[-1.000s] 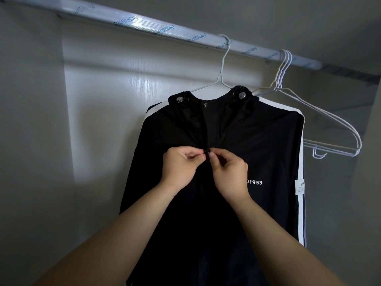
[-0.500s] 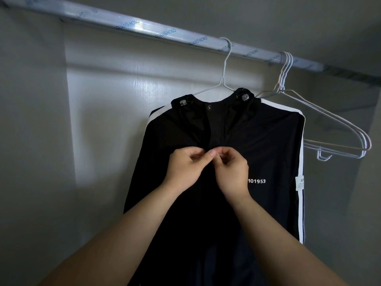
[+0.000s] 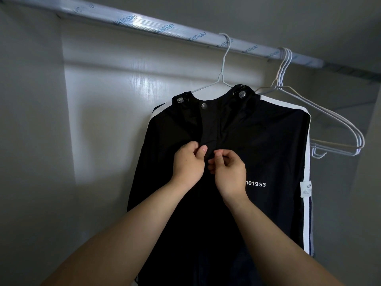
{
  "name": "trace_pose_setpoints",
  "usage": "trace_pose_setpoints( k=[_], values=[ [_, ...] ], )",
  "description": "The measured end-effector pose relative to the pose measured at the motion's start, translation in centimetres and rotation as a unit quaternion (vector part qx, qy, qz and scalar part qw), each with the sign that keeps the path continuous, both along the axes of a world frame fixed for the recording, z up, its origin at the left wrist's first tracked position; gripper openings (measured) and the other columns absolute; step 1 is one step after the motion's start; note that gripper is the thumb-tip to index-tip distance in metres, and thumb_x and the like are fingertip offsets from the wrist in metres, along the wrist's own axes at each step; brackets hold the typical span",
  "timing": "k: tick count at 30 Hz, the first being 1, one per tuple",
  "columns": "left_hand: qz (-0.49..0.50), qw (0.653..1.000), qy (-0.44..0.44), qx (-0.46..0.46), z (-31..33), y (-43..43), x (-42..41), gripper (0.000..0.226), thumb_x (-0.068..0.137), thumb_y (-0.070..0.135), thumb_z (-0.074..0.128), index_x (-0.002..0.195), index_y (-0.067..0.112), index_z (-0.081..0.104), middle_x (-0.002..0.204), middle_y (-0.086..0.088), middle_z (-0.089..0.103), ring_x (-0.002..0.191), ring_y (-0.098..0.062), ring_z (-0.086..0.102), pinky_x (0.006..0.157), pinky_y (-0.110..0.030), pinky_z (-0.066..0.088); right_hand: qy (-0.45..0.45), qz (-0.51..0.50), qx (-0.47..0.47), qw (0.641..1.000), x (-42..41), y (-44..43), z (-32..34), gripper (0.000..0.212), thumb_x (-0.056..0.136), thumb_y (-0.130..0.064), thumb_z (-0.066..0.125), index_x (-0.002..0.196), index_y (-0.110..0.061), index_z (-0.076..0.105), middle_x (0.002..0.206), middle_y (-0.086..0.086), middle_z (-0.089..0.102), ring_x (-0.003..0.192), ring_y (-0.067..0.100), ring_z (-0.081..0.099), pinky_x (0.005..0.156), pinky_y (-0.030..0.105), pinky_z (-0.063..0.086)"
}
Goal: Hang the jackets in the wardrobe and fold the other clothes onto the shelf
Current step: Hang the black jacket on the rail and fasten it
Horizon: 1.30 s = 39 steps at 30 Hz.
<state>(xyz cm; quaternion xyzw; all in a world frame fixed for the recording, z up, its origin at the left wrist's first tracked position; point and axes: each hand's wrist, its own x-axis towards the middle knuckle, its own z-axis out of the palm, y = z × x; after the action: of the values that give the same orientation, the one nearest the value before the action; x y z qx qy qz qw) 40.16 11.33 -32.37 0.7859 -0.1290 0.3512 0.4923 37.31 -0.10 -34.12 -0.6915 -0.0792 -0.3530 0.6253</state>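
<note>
Jacket (image 3: 257, 145) at left grip (image 3: 188, 162) & right grip (image 3: 228, 170): black matt cloth, smooth, w/ white cloth stripes. Snap (image 3: 204, 105) above grips: glossy. Hangers (image 3: 282, 69) up-right: thin white-coated wire. Rail (image 3: 144, 23) overhead: glossy plastic film wrap. Back panel (image 3: 123, 100) left of grips: white wood-grain, slight sheen.

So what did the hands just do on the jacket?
Their fingertips, pinched together before, drew slightly apart. The left hand pinches the front flap of the black jacket; whether the right hand holds cloth is unclear. The hanger, spare hangers and rail stayed put.

1 jacket (image 3: 268, 145), 1 rail (image 3: 144, 25), 1 laden hanger (image 3: 223, 65), perhaps 3 empty hangers (image 3: 284, 66).
</note>
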Motion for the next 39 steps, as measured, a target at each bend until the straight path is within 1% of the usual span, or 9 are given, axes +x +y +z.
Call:
trace_pose_setpoints(
  k=[8, 13, 16, 22, 27, 29, 32, 35, 39],
  values=[
    [0.003, 0.999, -0.004, -0.042, -0.3, -0.1, 0.2, 0.044, 0.098, 0.030, 0.063, 0.061, 0.023, 0.040, 0.057, 0.010, 0.044, 0.050, -0.004, 0.043, 0.049, -0.016, 0.030, 0.021, -0.013, -0.006, 1.000, 0.1, 0.2, -0.4, 0.012, 0.102, -0.032, 0.055, 0.095, -0.032, 0.065, 0.079, -0.012, 0.074, 0.071, 0.006, 0.072, 0.078, 0.038, 0.061],
    [-0.035, 0.997, 0.014, -0.061, -1.9, 0.6, -0.8, 0.017, 0.094, 0.045, 0.067, 0.088, 0.029, 0.068, 0.080, 0.016, 0.069, 0.079, 0.008, 0.064, 0.069, -0.005, 0.045, 0.066, -0.013, -0.013, 0.998, -0.3, -0.5, -2.1, 0.013, 0.102, -0.031, 0.056, 0.094, -0.030, 0.066, 0.079, -0.014, 0.074, 0.070, 0.006, 0.072, 0.076, 0.037, 0.062],
    [-0.046, 0.996, 0.063, -0.054, -5.5, 0.9, -1.1, 0.032, 0.095, 0.052, 0.062, 0.098, 0.022, 0.073, 0.086, 0.011, 0.072, 0.084, -0.001, 0.069, 0.075, -0.014, 0.051, 0.116, -0.015, -0.018, 0.993, -0.7, -1.4, -4.9, 0.012, 0.099, -0.027, 0.058, 0.090, -0.029, 0.066, 0.076, -0.014, 0.074, 0.068, 0.006, 0.072, 0.072, 0.033, 0.061],
    [-0.044, 0.976, 0.210, -0.047, -15.5, 0.5, -1.3, 0.022, 0.098, 0.041, 0.062, 0.094, 0.021, 0.070, 0.085, 0.007, 0.071, 0.085, -0.012, 0.069, 0.078, -0.027, 0.054, 0.242, -0.011, -0.014, 0.970, -1.4, -2.7, -13.3, 0.017, 0.093, -0.020, 0.057, 0.086, -0.026, 0.071, 0.074, -0.005, 0.075, 0.063, 0.007, 0.071, 0.060, 0.025, 0.058],
    [-0.047, 0.957, 0.286, 0.034, -22.8, 0.5, -1.6, 0.018, 0.096, 0.034, 0.065, 0.081, 0.025, 0.066, 0.073, 0.013, 0.065, 0.071, -0.002, 0.061, 0.062, -0.012, 0.042, 0.344, 0.013, -0.010, 0.939, -2.1, -2.6, -21.1, 0.027, 0.094, -0.014, 0.057, 0.070, -0.017, 0.068, 0.066, 0.005, 0.071, 0.058, 0.017, 0.068, 0.064, 0.041, 0.058],
    [-0.049, 0.946, 0.316, 0.053, -25.5, 0.7, -1.8, 0.010, 0.095, 0.032, 0.067, 0.089, 0.025, 0.071, 0.078, 0.017, 0.066, 0.074, 0.001, 0.060, 0.063, -0.006, 0.040, 0.390, 0.028, -0.011, 0.920, -2.4, -2.2, -24.0, 0.027, 0.094, -0.009, 0.054, 0.070, -0.003, 0.065, 0.068, 0.017, 0.068, 0.060, 0.029, 0.064, 0.061, 0.043, 0.055],
    [-0.040, 0.919, 0.385, 0.069, -29.8, 1.2, -1.9, 0.018, 0.097, 0.028, 0.062, 0.092, 0.017, 0.074, 0.089, 0.000, 0.072, 0.087, -0.018, 0.067, 0.075, -0.026, 0.047, 0.482, 0.062, 0.044, 0.873, -3.1, -1.5, -27.8, 0.025, 0.093, -0.004, 0.051, 0.070, -0.005, 0.060, 0.067, 0.013, 0.060, 0.050, 0.020, 0.055, 0.050, 0.029, 0.047],
    [-0.046, 0.882, 0.468, -0.033, -33.5, 1.6, -2.4, 0.020, 0.099, 0.021, 0.060, 0.083, 0.011, 0.069, 0.091, -0.016, 0.071, 0.086, -0.032, 0.067, 0.076, -0.033, 0.048, 0.551, 0.078, 0.105, 0.824, -4.1, -0.5, -30.6, 0.017, 0.098, -0.018, 0.056, 0.092, -0.005, 0.065, 0.078, 0.012, 0.060, 0.058, 0.020, 0.059, 0.053, 0.028, 0.048],
    [-0.043, 0.752, 0.602, -0.267, -36.9, 2.1, -3.2, 0.010, 0.098, 0.020, 0.063, 0.089, 0.015, 0.060, 0.090, -0.007, 0.061, 0.071, -0.018, 0.057, 0.063, -0.028, 0.044, 0.601, 0.082, 0.222, 0.764, -5.1, 0.1, -33.8, 0.016, 0.100, -0.019, 0.058, 0.108, -0.006, 0.059, 0.098, 0.016, 0.058, 0.078, 0.029, 0.061, 0.058, 0.033, 0.049]
  ],
)
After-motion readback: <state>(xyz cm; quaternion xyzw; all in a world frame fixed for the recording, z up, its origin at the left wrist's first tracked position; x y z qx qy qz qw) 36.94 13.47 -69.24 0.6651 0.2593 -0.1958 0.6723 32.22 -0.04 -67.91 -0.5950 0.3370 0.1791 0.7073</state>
